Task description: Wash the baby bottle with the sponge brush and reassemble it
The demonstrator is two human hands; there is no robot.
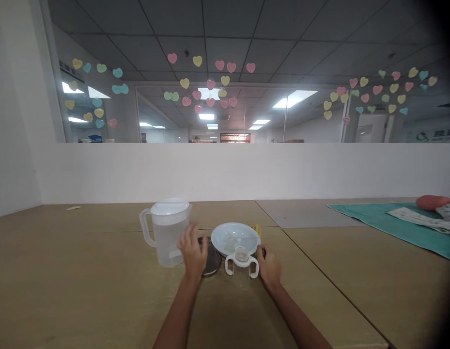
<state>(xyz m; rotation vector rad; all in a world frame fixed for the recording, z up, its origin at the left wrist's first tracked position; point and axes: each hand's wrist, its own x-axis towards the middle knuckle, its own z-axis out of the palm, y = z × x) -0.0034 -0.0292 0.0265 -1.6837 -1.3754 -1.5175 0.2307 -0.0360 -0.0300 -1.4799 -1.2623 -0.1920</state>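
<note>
A clear baby bottle (241, 274) with two white handles stands upright in front of me, its neck uncapped. My left hand (193, 254) is raised with fingers apart, between the lidded plastic jug (169, 242) and the bottle, holding nothing. Liquid shows inside the jug. My right hand (269, 266) has its fingers curled together by the bottle's right handle and the bowl's rim; whether anything is in them is hidden. Behind the bottle sits a pale blue bowl (219, 233) with small clear pieces in it. A dark round tray (212, 264) lies partly behind my left hand.
Something yellow (257, 229) shows behind the bowl's right rim. On the far right a teal cloth (377, 220) bears a white patterned cloth (421, 219) and a red-orange object (433, 202). A white wall (228, 169) with a window above borders the wooden table (83, 281).
</note>
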